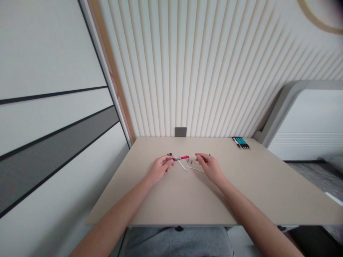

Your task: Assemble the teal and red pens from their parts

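My left hand is closed around one end of a pen, which has a bright red part pointing right and a grey middle. Fingertips pinched together, my right hand hovers just right of the pen's red end, apart from it. Whether it grips some small piece is too hard to see. Below the pen lie a white stick-like part and a thin white rod, the latter reaching toward my right hand. Two tiny dark pieces rest between the hands. Black and red bits show behind my left fingers.
Several teal and black pens lie in a row at the table's back right. The beige table meets a ribbed wall with a dark socket. A white cabinet stands left, and a padded grey-white headboard right.
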The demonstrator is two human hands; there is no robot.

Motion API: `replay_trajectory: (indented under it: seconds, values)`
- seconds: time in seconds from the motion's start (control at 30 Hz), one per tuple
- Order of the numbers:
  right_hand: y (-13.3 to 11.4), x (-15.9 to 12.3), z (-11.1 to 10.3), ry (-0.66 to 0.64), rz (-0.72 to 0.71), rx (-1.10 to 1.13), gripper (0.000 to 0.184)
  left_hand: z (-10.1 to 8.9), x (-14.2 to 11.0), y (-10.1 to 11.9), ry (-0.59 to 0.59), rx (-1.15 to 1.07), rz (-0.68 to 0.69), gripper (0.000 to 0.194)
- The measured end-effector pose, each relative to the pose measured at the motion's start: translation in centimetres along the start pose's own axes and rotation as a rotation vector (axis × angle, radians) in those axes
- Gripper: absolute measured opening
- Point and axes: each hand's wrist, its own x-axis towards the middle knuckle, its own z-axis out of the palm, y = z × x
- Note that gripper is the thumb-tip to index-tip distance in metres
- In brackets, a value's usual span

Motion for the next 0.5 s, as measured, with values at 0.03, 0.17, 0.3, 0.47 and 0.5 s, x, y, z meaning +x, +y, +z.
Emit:
replay_trajectory:
  seconds: [0.03,0.17,0.3,0.47,0.5]
  values:
    - [0.6,0.2,-0.5,0.022,-0.005,-0.125,0.035,-0.2,0.1,0.0,0.018,-0.021,-0.013,0.039]
    - [2.5,0.5,-2.0,-0.102,-0.032,-0.5,0.027,-1.0,0.3,-0.1,0.039,-0.056,-0.042,0.038]
    - [2.3,0.3,-1.5,-0.169,-0.089,-0.624,0.027,-1.3,0.4,-0.3,0.012,-0.038,-0.039,0.036]
    - [1.0,0.5,-0.2,-0.23,-0.107,-0.705,0.023,-1.1,0.2,0.1,-0.017,-0.016,-0.038,0.035]
    - [0.9,0.5,-0.1,-0.235,-0.104,-0.698,0.022,-1.1,0.2,0.3,-0.024,-0.016,-0.039,0.035]
